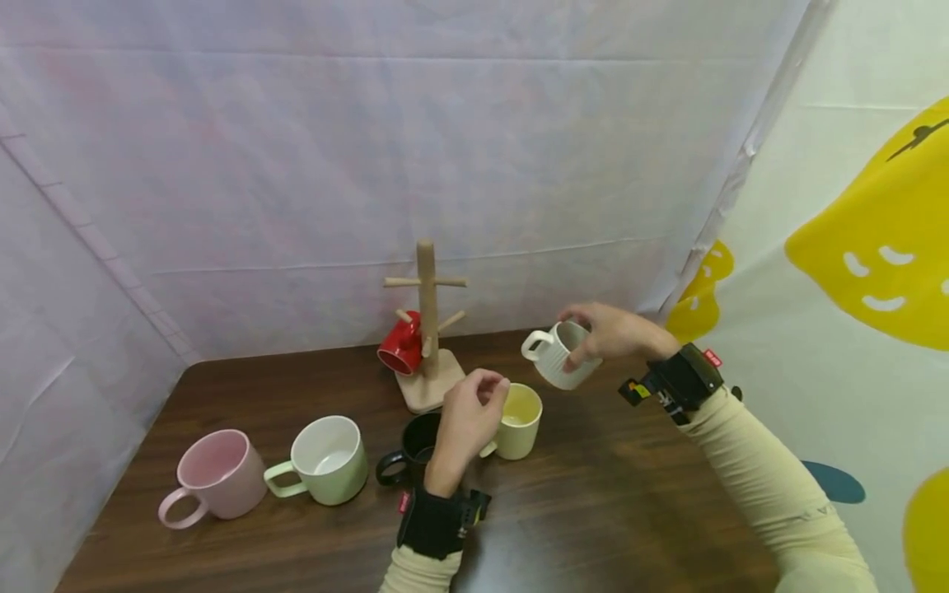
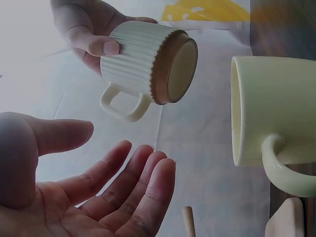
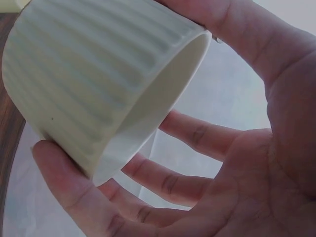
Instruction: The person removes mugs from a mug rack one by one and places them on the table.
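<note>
Fingers and thumb of the right hand (image 1: 614, 332) pinch the ribbed white mug (image 1: 554, 367) by its wall near the rim, tilted above the dark wood tabletop (image 1: 630, 502); that grip seems meant to leave its handle (image 2: 142, 107) unobstructed. The left hand (image 1: 470, 416) holds nothing, thumb parted from loosely extended fingers, perhaps shaped to suit a handle. Below it the pale yellow mug (image 1: 521, 441) stands upright. Behind, the red mug (image 1: 404, 342) slants on the wooden mug tree (image 1: 427, 288), its mouth tipped downward, presumably because the peg carries it by the handle.
</note>
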`<state>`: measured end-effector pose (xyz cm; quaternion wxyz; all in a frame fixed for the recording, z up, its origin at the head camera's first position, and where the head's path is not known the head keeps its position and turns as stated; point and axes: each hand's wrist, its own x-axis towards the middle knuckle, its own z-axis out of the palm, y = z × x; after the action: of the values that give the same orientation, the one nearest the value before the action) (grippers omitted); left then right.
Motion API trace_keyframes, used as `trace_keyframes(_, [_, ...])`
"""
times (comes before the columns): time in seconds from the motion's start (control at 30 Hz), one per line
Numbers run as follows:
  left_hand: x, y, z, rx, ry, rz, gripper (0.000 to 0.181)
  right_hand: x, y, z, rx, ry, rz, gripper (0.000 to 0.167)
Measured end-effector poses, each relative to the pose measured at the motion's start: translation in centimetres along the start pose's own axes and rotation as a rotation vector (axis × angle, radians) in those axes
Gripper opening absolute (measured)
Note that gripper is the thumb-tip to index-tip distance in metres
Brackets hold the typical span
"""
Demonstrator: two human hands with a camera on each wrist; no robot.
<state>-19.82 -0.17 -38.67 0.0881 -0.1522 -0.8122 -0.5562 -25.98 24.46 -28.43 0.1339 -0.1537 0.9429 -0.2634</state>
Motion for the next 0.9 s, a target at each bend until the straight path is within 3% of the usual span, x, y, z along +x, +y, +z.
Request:
trace_keyframes(0.37, [0.3, 0.3, 0.7, 0.001, 0.018, 0.045, 0.021, -0.9, -0.5, 0.5, 0.007, -0.025, 0.000, 0.072])
trace_keyframes(0.9, [0.8, 1.2, 1.3, -0.017, 0.007, 0.026, 0.028, -1.8, -1.6, 1.1, -0.056, -0.057, -0.036, 0.069])
